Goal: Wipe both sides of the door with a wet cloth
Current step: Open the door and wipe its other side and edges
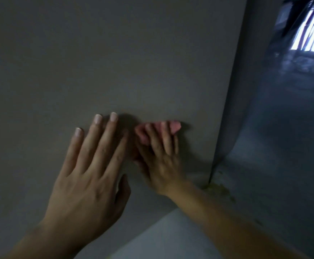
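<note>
Two hands on one door [115, 62]: left hand [89, 176] flat, fingers spread; right hand [160, 156] fingers pressing one pink cloth [175, 127], lying sideways beneath them.

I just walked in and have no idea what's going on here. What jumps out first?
Two bare hands pressed on a plain grey door: the left hand lies flat with fingers spread, and the right hand beside it presses a pink cloth against the surface. Far upper right, past the door's edge, a bright window glows in an otherwise dim room.
</note>
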{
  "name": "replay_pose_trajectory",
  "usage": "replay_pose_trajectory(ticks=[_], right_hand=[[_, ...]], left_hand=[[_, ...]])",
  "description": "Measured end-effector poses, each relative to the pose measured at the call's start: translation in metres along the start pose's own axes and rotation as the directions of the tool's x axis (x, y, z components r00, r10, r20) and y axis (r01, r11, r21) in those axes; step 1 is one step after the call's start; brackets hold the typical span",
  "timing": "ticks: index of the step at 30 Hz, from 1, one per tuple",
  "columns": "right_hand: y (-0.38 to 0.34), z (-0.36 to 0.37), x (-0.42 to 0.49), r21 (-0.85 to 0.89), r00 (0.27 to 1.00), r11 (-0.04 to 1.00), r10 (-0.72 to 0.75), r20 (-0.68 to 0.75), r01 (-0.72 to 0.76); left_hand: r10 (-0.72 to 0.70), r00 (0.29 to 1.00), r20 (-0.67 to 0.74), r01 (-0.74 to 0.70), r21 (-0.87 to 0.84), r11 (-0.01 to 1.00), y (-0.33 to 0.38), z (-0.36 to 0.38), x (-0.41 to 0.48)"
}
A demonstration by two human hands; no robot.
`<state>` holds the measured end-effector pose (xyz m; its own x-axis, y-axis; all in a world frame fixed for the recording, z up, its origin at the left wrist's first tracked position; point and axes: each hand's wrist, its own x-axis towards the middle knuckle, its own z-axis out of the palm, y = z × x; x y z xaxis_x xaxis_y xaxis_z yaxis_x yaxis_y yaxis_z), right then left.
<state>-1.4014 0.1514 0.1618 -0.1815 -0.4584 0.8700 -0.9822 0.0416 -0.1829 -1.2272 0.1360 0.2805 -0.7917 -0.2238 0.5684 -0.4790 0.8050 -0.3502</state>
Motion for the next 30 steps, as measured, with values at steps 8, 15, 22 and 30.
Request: replay_pose_trajectory(ticks=[8,15,22,30], right_hand=[[0.051,-0.002,0.029,0.181,0.804,0.833,0.553,-0.218,-0.523],[0.033,0.003,-0.012,0.154,0.853,0.854,0.514,-0.095,-0.498],[0.045,0.03,-0.039,0.169,0.781,0.795,0.605,-0.156,-0.583],[0.095,0.037,-0.044,0.45,0.205,0.196,0.978,-0.03,-0.871]], left_hand=[[0.021,0.99,0.138,-0.027,0.042,0.999,0.017,0.024,0.004],[0.035,0.985,0.169,-0.045,0.059,0.997,0.027,0.031,0.001],[0.066,0.974,0.215,-0.081,0.06,0.995,0.038,0.045,-0.001],[0.122,0.956,0.267,-0.138,0.042,0.989,0.05,0.064,-0.011]])
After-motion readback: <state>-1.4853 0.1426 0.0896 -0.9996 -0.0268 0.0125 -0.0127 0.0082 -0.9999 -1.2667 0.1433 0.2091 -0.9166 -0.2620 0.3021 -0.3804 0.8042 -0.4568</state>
